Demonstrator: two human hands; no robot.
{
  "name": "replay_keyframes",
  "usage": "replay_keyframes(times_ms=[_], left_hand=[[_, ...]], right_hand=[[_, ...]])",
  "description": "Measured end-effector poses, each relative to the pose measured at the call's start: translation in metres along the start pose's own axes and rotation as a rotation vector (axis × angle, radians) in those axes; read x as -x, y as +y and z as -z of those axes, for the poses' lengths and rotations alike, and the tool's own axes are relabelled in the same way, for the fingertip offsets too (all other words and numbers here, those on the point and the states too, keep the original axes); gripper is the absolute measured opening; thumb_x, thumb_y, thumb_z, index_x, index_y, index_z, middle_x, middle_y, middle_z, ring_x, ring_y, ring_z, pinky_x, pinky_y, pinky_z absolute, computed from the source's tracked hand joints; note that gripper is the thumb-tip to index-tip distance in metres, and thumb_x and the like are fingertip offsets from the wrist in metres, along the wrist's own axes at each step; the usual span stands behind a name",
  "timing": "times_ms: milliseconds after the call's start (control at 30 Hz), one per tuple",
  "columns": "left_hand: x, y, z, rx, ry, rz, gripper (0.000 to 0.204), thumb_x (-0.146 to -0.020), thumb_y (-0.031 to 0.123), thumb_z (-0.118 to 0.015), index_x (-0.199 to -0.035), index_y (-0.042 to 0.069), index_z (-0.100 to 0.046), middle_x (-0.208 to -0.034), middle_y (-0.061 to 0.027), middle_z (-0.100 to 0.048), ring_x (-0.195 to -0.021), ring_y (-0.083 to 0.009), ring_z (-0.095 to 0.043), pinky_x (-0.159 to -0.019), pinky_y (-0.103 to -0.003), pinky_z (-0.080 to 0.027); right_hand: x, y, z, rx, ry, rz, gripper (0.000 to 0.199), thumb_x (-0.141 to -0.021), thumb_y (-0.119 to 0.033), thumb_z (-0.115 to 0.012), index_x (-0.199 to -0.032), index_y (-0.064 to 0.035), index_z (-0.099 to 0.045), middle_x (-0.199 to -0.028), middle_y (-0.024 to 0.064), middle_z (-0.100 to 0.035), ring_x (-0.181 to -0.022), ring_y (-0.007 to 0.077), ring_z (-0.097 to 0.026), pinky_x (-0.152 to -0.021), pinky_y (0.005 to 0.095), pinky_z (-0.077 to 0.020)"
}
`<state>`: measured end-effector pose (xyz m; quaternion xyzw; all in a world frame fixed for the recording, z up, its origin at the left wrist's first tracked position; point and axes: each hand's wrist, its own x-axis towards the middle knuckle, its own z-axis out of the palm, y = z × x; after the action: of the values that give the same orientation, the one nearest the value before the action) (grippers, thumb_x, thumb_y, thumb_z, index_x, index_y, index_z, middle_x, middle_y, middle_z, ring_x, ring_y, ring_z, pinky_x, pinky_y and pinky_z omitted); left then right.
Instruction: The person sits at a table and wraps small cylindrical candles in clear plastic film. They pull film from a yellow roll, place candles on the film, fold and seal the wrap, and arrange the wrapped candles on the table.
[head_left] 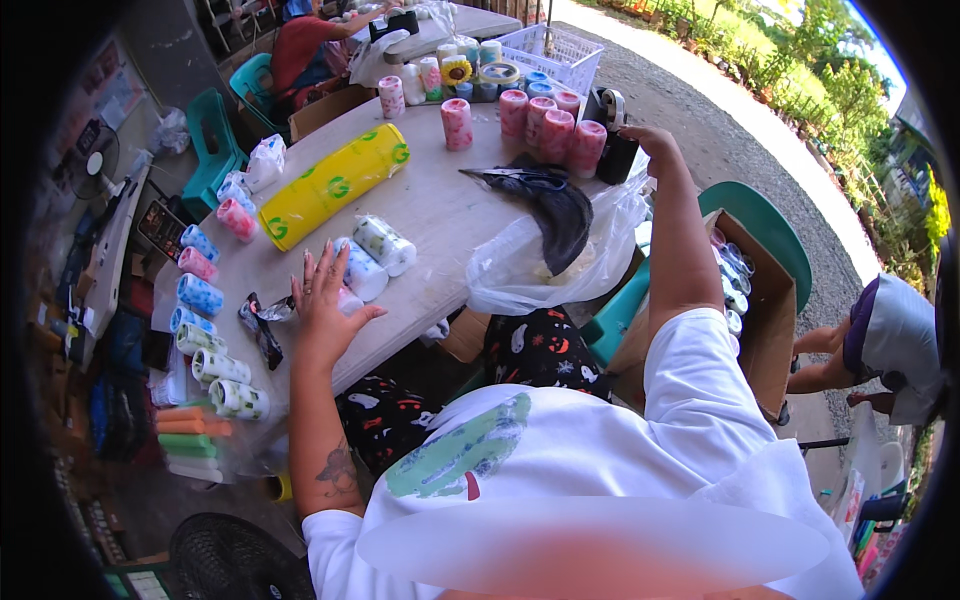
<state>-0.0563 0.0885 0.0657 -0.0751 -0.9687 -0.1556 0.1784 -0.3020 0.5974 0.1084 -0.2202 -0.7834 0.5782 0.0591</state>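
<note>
Small wrapped rolls [372, 256]: white with green print, lying mid-worktop [440, 210] just beside the left hand [322, 300]; that hand's grip released, fingers spread flat on the surface, one roll touching the fingertips; risk, by judgement, a sweep could send the round rolls rolling toward the near edge. Tape dispenser [612, 135]: black, at the far right edge; right hand [655, 145] clenched around it; clear bag [530, 265] overhangs the edge and may slip.

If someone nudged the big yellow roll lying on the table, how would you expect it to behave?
The yellow roll is a long cylinder lying on its side, so it would probably roll sideways across the table. Its thick winding suggests some weight. Its glossy wrap may be slippery. The left hand rests nearby but apart from it.
</note>
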Motion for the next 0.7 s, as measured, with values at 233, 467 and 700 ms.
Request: replay_keyframes(times_ms=[233, 467, 700], left_hand=[[0.006, -0.007, -0.013, -0.073, -0.005, -0.012, 0.086, -0.064, 0.042, -0.08, -0.139, 0.021, -0.044, -0.146, -0.005, -0.039, -0.138, -0.0315, -0.029, -0.112, -0.053, -0.015], [0.007, -0.008, -0.014, -0.043, 0.024, 0.01, 0.078, -0.067, 0.047, -0.077, -0.135, 0.023, -0.049, -0.146, -0.0065, -0.04, -0.138, -0.0309, -0.029, -0.112, -0.054, -0.014], [-0.011, 0.008, 0.004, -0.112, -0.095, 0.07, 0.082, -0.065, 0.052, -0.076, -0.136, 0.023, -0.048, -0.147, -0.0059, -0.039, -0.14, -0.0308, -0.025, -0.112, -0.057, -0.011]], right_hand=[[0.035, 0.067, -0.036, -0.129, 0.145, 0.392, 0.026, -0.084, -0.021, -0.07, -0.1, -0.0008, -0.069, -0.093, 0.0081, -0.069, -0.082, 0.0142, -0.06, -0.073, 0.027, -0.0453], [-0.016, 0.102, -0.006, -0.161, 0.103, 0.587, 0.022, -0.089, -0.018, -0.065, -0.101, 0.0, -0.066, -0.093, 0.0041, -0.065, -0.084, 0.0099, -0.056, -0.076, 0.0238, -0.0416], [-0.007, 0.117, -0.026, -0.192, 0.054, 0.555, 0.033, -0.091, -0.024, -0.061, -0.11, 0.0029, -0.061, -0.113, 0.0139, -0.064, -0.103, 0.0203, -0.058, -0.09, 0.0308, -0.0415]])
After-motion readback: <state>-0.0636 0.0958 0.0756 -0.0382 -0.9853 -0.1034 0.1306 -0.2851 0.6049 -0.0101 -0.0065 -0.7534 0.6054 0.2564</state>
